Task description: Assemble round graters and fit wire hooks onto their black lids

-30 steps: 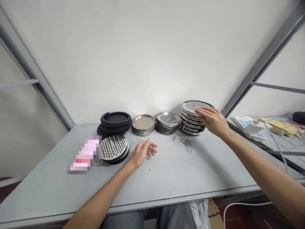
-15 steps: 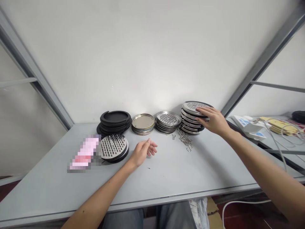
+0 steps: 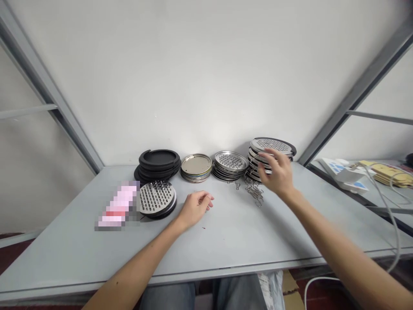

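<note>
My right hand [image 3: 277, 174] hovers in front of the tall stack of round perforated metal discs in black rims [image 3: 272, 146]. Its fingers are apart and hold nothing that I can see. Low over the table, my left hand [image 3: 195, 209] has its fingers loosely curled in, with nothing visible in them. To its left lies a perforated metal grater disc [image 3: 157, 198] on black pieces. Behind are a stack of black round holders [image 3: 158, 160], a stack of plain metal lids [image 3: 196, 165] and a stack of grater discs [image 3: 229, 162]. Small metal clips [image 3: 254, 193] lie in a heap near the right-hand stack.
A blurred pink item [image 3: 118, 204] lies at the left of the grey table [image 3: 232, 241]. Metal frame bars [image 3: 351, 99] rise at both sides, with a wall behind. White boxes [image 3: 351, 178], yellow packets [image 3: 387, 172] and cables lie beyond the right bar.
My right hand has come off the top of the tall stack and moved left and toward me. My left hand has curled in slightly, staying in nearly the same place.
</note>
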The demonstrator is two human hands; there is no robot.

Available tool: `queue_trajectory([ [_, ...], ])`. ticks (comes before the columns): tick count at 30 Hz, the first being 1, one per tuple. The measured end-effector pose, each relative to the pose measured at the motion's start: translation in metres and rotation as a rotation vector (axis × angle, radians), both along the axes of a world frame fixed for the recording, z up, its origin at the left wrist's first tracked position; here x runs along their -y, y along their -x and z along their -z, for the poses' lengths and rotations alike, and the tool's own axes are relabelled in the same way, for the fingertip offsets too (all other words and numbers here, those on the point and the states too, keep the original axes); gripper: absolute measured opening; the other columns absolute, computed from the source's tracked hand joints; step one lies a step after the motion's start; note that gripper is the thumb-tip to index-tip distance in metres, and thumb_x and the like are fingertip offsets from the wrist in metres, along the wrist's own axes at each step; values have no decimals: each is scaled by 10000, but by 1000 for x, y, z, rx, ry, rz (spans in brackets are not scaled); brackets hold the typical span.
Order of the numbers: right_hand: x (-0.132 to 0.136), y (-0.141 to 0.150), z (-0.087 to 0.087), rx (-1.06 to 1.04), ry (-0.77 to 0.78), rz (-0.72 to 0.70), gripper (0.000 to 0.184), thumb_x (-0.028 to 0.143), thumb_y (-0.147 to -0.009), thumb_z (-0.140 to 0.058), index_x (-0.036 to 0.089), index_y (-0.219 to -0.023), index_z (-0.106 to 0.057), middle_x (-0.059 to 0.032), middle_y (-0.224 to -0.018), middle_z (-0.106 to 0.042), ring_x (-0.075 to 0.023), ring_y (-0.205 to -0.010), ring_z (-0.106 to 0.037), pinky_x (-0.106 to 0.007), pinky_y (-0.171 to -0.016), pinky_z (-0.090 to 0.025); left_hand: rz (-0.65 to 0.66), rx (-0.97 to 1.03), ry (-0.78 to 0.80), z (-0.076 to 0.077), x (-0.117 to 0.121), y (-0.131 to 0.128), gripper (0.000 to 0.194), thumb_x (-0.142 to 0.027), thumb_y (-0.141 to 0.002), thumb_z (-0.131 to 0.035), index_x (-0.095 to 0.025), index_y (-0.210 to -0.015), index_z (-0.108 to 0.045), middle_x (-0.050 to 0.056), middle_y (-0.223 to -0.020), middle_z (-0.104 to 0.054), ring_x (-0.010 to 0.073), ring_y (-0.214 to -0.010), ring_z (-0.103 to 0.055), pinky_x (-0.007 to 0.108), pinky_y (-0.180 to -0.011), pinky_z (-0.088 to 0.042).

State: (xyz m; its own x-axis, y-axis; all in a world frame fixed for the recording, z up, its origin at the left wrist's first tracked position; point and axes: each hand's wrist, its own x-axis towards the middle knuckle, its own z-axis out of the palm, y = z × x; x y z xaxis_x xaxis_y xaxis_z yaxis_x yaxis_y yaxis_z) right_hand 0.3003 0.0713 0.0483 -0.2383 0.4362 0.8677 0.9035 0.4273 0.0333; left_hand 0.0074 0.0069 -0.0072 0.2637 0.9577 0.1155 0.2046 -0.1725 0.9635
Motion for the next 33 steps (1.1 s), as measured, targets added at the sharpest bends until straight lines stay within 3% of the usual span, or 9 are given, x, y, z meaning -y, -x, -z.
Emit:
queue_trajectory([
  [3, 1, 45, 22, 13, 7, -226, 311, 173, -824, -529, 198, -1123, -609, -115, -1089, -654, -264, -1020, -603, -431, -886, -490, -9, -79, -61, 6, -3, 3, 287, -375, -893, -475, -147, -900, -649, 46, -761, -672, 152, -664, -619, 254, -616, -475],
  [6, -1, 86, 47, 107, 200, -432, 258, 133, -834, -498, 198, -1035, -646, -80, -941, -693, -204, -848, -629, -345, -772, -513, -39, -209, -182, 9, -5, 8, 227, -297, -899, -466, -170, -954, -646, 30, -775, -685, 149, -676, -626, 260, -648, -480],
  [9, -3, 109, 65, 82, 406, -460, 235, 136, -835, -488, 177, -986, -662, -74, -845, -693, -192, -773, -630, -322, -720, -512, -66, -389, -351, 7, -6, 12, 211, -216, -897, -450, -186, -983, -640, 38, -862, -691, 166, -773, -633, 287, -736, -489],
  [12, -3, 111, 75, 51, 577, -484, 234, 164, -850, -497, 180, -1012, -665, -85, -938, -688, -202, -874, -630, -336, -784, -510, -111, -561, -471, 6, -5, 15, 220, -210, -887, -477, -167, -1044, -625, 87, -1057, -655, 213, -994, -602, 346, -899, -468],
  [16, 2, 102, 76, 36, 698, -566, 304, 258, -851, -560, 167, -1131, -635, -120, -1164, -633, -230, -1086, -578, -389, -959, -457, -118, -781, -487, 9, -5, 17, 356, -285, -867, -540, -119, -1178, -579, 160, -1255, -563, 289, -1194, -507, 423, -1007, -419],
  [22, 7, 101, 74, 22, 766, -565, 338, 296, -837, -588, 158, -1141, -640, -144, -1217, -605, -256, -1140, -557, -427, -999, -432, -33, -897, -506, 9, -4, 20, 353, -312, -872, -548, -137, -1174, -599, 132, -1244, -590, 268, -1188, -525, 411, -1032, -408],
  [33, 5, 99, 74, 17, 779, -587, 344, 313, -852, -574, 156, -1153, -634, -140, -1219, -602, -249, -1149, -553, -409, -1008, -430, -5, -955, -482, 8, -3, 19, 393, -328, -906, -503, -140, -1248, -550, 141, -1285, -550, 274, -1230, -480, 427, -1046, -385],
])
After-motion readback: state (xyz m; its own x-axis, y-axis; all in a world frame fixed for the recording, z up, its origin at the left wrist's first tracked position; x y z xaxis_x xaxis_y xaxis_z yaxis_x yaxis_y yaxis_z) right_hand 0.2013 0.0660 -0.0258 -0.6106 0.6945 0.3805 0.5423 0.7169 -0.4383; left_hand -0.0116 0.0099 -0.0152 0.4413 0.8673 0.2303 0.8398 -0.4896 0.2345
